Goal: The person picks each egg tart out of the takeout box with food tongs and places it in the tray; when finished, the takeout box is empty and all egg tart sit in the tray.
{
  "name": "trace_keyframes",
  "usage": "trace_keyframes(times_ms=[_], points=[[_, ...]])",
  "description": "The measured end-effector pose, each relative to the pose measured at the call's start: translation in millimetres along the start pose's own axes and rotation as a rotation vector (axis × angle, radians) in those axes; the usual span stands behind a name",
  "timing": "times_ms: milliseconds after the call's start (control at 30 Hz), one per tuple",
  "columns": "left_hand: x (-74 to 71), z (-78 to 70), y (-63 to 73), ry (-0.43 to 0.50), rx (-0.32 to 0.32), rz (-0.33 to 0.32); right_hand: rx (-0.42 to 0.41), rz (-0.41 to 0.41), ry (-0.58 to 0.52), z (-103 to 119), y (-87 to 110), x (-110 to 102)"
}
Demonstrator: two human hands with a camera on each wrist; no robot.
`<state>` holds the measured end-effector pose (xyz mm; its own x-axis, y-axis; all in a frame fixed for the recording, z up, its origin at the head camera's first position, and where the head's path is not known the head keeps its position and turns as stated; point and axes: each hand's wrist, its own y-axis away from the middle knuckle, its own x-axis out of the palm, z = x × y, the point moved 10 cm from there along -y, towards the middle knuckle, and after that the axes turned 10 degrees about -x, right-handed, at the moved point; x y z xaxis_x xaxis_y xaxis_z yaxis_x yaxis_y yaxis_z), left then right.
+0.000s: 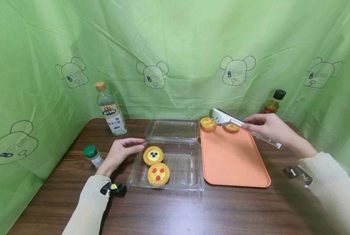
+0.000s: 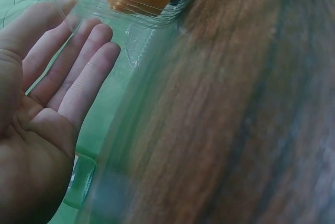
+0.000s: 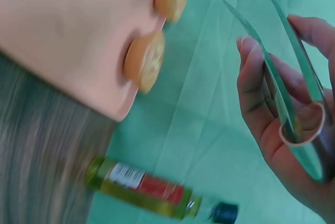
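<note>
My right hand (image 1: 270, 129) grips metal tongs (image 1: 232, 121) above the far end of an orange tray (image 1: 233, 160). In the right wrist view the tongs' arms stand apart with nothing between them. Two egg tarts (image 1: 208, 124) (image 3: 145, 60) sit at the tray's far edge, one partly behind the tongs. My left hand (image 1: 122, 150) holds the left rim of a clear plastic box (image 1: 181, 163) between thumb and fingers, the fingers nearly straight. Inside, on the left, are a tart with blue dots (image 1: 153, 155) and a tart with red dots (image 1: 158, 174). The box's lid lies folded back.
A white vinegar bottle (image 1: 112, 114) stands at the back left, with a green-capped shaker (image 1: 93, 156) nearer. At the back right is a black-capped oil bottle (image 1: 273, 102), partly behind my right hand. Green cloth (image 1: 189, 42) hangs around the wooden table (image 1: 163, 212).
</note>
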<state>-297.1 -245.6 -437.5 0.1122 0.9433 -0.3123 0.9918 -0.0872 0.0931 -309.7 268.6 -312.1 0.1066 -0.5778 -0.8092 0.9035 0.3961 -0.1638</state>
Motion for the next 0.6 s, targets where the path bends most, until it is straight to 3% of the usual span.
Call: trace_keyframes(times_ms=[300, 600], points=[[0.8, -2.7, 0.5, 0.000, 0.008, 0.008, -0.149, 0.077, -0.005, 59.9, -1.8, 35.7], [-0.1, -1.6, 0.4, -0.007, 0.003, 0.003, -0.245, 0.173, -0.076, 97.6, -6.0, 71.2]])
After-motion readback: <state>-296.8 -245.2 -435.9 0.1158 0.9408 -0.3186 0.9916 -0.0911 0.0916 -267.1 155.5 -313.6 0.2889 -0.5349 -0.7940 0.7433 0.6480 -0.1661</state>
